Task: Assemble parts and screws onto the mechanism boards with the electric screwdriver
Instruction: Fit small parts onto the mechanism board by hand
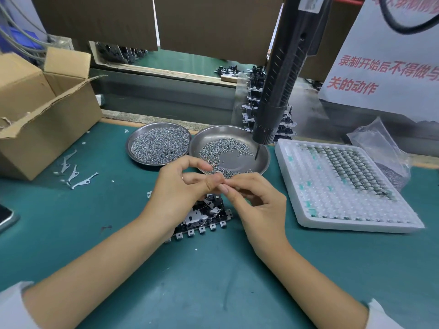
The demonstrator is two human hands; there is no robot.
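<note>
A black and metal mechanism board [204, 216] lies on the green mat, partly hidden under my hands. My left hand [180, 188] and my right hand [256, 200] meet just above it, fingertips pinched together around something too small to make out. The black electric screwdriver [282, 74] hangs from above, its bit over the right steel dish [259, 160], which holds small screws. A left steel dish [133, 141] is heaped with screws.
A white foam tray [297, 210] with rows of small parts sits at the right, a plastic bag [380, 138] behind it. Metal levers [76, 174] lie loose at the left by an open cardboard box [35, 108]. Stacked boards [251, 108] stand behind the dishes.
</note>
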